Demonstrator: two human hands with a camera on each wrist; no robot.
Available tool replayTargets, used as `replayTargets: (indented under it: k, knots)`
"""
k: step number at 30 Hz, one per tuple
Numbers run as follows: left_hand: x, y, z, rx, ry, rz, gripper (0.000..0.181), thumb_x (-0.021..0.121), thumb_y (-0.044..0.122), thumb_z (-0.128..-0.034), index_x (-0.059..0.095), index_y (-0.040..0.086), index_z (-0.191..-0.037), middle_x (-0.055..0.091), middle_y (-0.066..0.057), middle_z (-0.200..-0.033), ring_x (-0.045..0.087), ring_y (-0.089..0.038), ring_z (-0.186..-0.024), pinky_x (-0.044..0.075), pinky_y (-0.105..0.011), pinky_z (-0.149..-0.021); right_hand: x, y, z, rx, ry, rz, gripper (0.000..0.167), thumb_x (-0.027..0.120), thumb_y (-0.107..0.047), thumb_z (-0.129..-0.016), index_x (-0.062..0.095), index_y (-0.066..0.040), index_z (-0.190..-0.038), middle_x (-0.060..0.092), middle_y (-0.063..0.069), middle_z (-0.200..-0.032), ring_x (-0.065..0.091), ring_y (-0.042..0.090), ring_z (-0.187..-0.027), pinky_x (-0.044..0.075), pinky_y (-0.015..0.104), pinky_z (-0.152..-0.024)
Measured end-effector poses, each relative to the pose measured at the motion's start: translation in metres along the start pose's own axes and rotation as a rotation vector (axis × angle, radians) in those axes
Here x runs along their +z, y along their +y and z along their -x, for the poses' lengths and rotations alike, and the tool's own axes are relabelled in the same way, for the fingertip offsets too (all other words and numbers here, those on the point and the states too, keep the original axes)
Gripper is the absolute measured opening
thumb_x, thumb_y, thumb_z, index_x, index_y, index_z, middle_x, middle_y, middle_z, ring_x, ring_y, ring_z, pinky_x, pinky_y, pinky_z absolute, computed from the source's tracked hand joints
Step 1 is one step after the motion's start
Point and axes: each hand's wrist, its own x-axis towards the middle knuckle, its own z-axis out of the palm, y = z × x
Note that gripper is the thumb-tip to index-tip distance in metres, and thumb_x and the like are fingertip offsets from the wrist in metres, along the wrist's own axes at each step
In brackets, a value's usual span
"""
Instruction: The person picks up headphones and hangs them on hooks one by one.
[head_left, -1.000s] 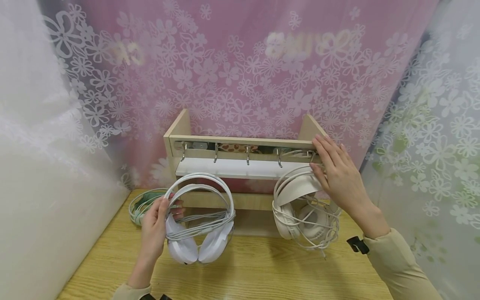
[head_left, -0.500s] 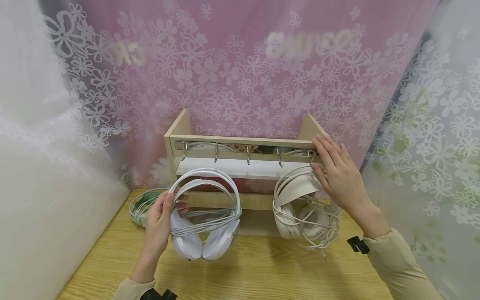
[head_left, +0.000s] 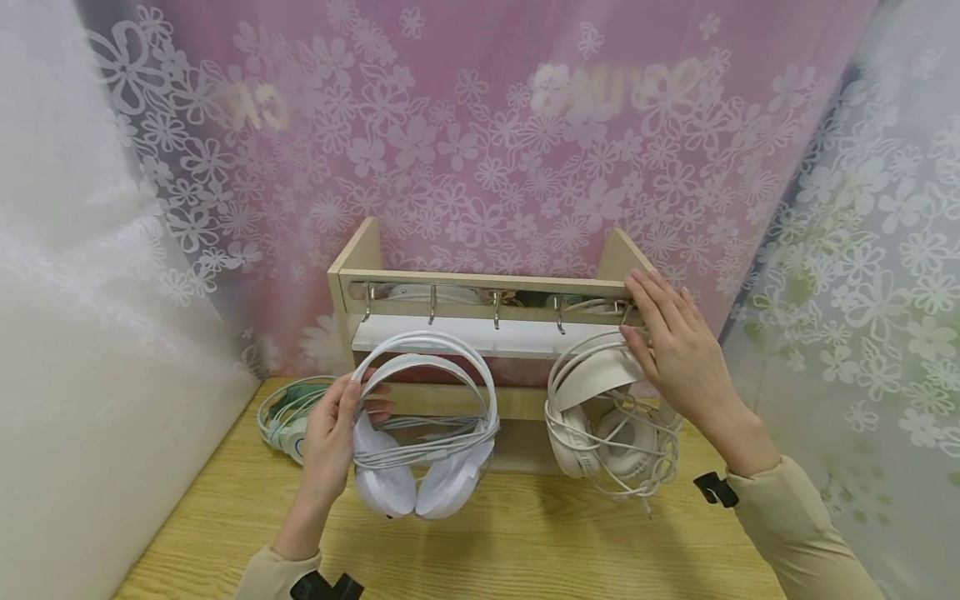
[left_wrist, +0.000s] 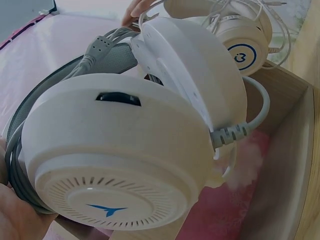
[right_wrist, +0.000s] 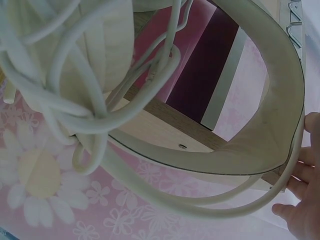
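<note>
My left hand holds white over-ear headphones by the left side of their headband, with the ear cups hanging down. Grey cable is wound across them. In the left wrist view, a white ear cup with a blue mark fills the middle. Cream headphones, wrapped in loose cable, hang at the right end of a wooden rack. My right hand rests on that end of the rack with its fingers straight, covering the top of their band. In the right wrist view, the cream headband lies beside the fingertips.
Several metal hooks line the rack's front board, above a white shelf. Green headphones with a coiled cable lie on the wooden table at left. Flower-patterned curtains stand behind and to the right.
The left hand has carried the white headphones to the right and slightly upward, toward the rack. More of the green headphones shows now. My right hand and the cream headphones have stayed put.
</note>
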Motion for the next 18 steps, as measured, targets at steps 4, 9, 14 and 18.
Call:
replayTargets:
  k: [4,9,14,18]
  knots:
    - [0.004,0.002,-0.001,0.016,-0.029,0.001,0.036,0.042,0.019,-0.1108,0.059,-0.008,-0.127,0.073,-0.007,-0.103,0.075,-0.024,-0.087,0.062,-0.034,-0.08,0.0,0.0,0.0,0.0,-0.001,0.0,0.067,0.03,-0.051,-0.11,0.038,-0.004,-0.155,0.04,0.016,-0.158,0.033,0.034,-0.149,0.017,0.05,-0.125]
    - [0.009,0.003,-0.002,0.013,-0.035,0.016,0.036,0.042,0.019,-0.1108,0.059,-0.008,-0.127,0.071,-0.016,-0.105,0.074,-0.023,-0.088,0.062,-0.036,-0.08,0.0,0.0,0.0,-0.002,-0.003,0.002,0.067,0.03,-0.051,-0.11,0.038,-0.003,-0.155,0.04,0.017,-0.158,0.032,0.034,-0.149,0.017,0.05,-0.126]
    - [0.014,0.003,-0.002,0.01,-0.031,0.023,0.036,0.042,0.019,-0.1109,0.06,-0.008,-0.126,0.072,-0.01,-0.102,0.074,-0.023,-0.087,0.063,-0.037,-0.079,-0.001,-0.001,0.0,-0.003,-0.003,0.0,0.067,0.03,-0.051,-0.11,0.038,-0.003,-0.155,0.04,0.017,-0.158,0.032,0.034,-0.149,0.017,0.051,-0.125]
    - [0.019,0.002,-0.003,0.011,-0.042,0.031,0.035,0.042,0.019,-0.111,0.06,-0.007,-0.126,0.072,-0.009,-0.101,0.074,-0.02,-0.086,0.063,-0.038,-0.08,-0.001,-0.001,0.0,-0.003,-0.003,0.002,0.067,0.03,-0.051,-0.11,0.037,-0.003,-0.155,0.04,0.017,-0.158,0.033,0.034,-0.149,0.017,0.051,-0.125]
